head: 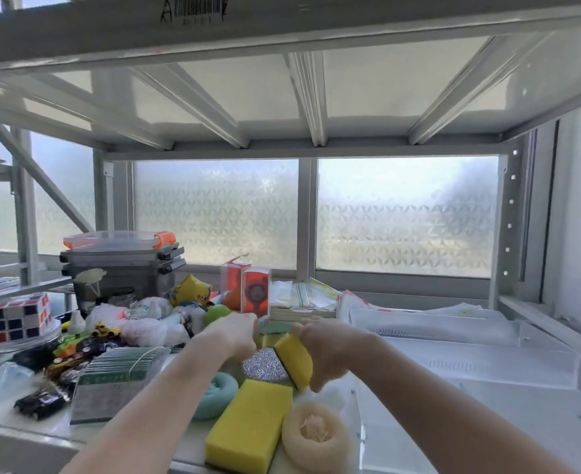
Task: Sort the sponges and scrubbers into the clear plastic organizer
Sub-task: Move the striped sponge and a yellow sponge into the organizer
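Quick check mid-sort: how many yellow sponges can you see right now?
2 clearly. One yellow sponge lies flat at the near shelf edge; one dark-backed sponge is tilted in the right hand. A yellow patch between the hands, beside the left hand, may be another, mostly hidden.

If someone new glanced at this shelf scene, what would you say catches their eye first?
Probably the two bare hands at centre: the right hand grips a yellow sponge with a dark backing, tilted on edge, while the left hand reaches into the pile beside it. Nearer the camera lie a big yellow sponge and a cream mesh scrubber, with a glittery silver scrubber between.
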{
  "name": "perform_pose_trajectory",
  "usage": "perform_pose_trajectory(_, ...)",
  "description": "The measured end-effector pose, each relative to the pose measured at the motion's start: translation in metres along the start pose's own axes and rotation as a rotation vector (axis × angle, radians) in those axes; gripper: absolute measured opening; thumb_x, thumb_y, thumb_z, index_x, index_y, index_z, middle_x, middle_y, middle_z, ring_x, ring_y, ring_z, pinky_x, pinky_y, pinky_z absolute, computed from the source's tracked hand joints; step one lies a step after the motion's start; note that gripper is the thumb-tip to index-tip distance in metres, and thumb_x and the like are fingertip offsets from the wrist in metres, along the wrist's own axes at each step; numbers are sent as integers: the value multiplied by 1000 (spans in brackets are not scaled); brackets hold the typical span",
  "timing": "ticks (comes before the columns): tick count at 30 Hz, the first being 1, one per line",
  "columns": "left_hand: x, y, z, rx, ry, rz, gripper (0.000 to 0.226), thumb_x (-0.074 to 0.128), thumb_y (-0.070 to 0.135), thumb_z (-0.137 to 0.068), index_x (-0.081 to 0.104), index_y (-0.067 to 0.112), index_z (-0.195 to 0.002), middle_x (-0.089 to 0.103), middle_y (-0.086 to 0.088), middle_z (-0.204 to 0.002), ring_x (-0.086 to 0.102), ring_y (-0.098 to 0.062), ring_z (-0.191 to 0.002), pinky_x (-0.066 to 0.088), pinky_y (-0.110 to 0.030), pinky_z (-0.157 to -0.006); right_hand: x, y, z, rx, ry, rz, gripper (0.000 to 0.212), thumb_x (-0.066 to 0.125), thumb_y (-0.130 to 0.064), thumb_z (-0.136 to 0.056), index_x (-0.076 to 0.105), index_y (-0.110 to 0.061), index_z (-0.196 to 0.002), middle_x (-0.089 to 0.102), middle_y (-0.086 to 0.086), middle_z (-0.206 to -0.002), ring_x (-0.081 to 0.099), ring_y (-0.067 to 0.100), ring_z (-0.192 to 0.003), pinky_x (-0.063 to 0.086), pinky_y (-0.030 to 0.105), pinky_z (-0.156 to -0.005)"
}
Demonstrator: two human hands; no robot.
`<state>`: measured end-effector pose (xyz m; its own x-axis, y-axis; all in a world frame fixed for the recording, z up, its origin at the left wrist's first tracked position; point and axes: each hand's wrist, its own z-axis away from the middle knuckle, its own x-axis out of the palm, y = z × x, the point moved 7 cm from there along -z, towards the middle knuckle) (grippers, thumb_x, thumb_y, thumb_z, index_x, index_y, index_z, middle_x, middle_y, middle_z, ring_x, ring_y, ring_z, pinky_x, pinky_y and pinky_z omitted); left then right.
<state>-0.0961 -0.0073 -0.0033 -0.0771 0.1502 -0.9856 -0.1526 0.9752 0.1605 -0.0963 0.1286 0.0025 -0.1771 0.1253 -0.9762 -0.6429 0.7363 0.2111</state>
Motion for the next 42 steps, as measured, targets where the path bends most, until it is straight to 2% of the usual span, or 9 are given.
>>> perform_pose_trajectory(6,-105,36,25,87,469,76,53,52,11,-84,37,12,-135,62,-13,-107,63,-30,-90,50,-36,-66,-106,68,49,167,582,-653,56,77,-34,-71,48,-15,-115,57,4,-103,53,21,-89,43,28,-68)
perform_pose_trajectory(12,-151,134,33,416,528,412,61,54,0,-79,45,18,-137,65,-10,-115,63,-29,-101,53,-34,-83,-125,204,132,586,892,-791,88,75,-42,-73,30,-9,-141,55,17,-130,55,38,-117,48,49,-96)
perform_pose_trajectory(17,-114,200,13,533,292,579,62,46,-8,-81,48,15,-138,60,-10,-117,55,-21,-91,52,-32,-76,-78,252,178,864,748,-569,94,67,-50,-78,16,-15,-149,56,19,-133,55,37,-119,45,42,-93)
perform_pose_trajectory(21,-79,215,-14,460,135,617,62,35,-6,-83,47,18,-139,55,-12,-117,57,-28,-90,56,-47,-83,-41,261,179,891,576,-513,87,62,-55,-79,23,-16,-146,58,13,-132,57,34,-116,48,41,-94)
perform_pose_trajectory(27,-33,217,-36,341,-110,603,62,29,-4,-86,49,26,-137,54,-3,-99,59,-26,-92,57,-42,-82,-16,258,171,919,339,-283,82,50,-64,-81,32,-14,-143,56,7,-132,56,28,-118,46,35,-85)
perform_pose_trajectory(30,-26,217,-41,337,-116,602,58,31,-4,-87,50,21,-137,56,-1,-97,56,-22,-94,55,-36,-82,-8,263,172,964,246,-225,82,46,-68,-80,34,-16,-142,54,6,-134,55,27,-119,45,34,-82)
perform_pose_trajectory(34,-21,221,-43,399,-63,453,58,40,2,-87,48,20,-142,59,-5,-130,60,-19,-97,48,-23,-82,-1,266,169,983,178,-243,93,45,-68,-82,11,-17,-152,36,8,-152,45,27,-132,43,36,-93)
perform_pose_trajectory(37,-17,224,-43,424,-22,397,55,44,6,-90,46,19,-143,56,-4,-136,58,-17,-109,47,-21,-92,5,264,165,969,142,-260,99,48,-65,-83,-3,-17,-154,21,11,-159,36,30,-139,37,39,-106)
perform_pose_trajectory(42,-12,221,-46,424,-7,351,52,48,8,-91,45,16,-143,56,-6,-137,54,-20,-123,45,-27,-103,20,270,153,955,83,-220,101,46,-71,-80,9,-12,-153,25,12,-158,26,31,-144,29,41,-116)
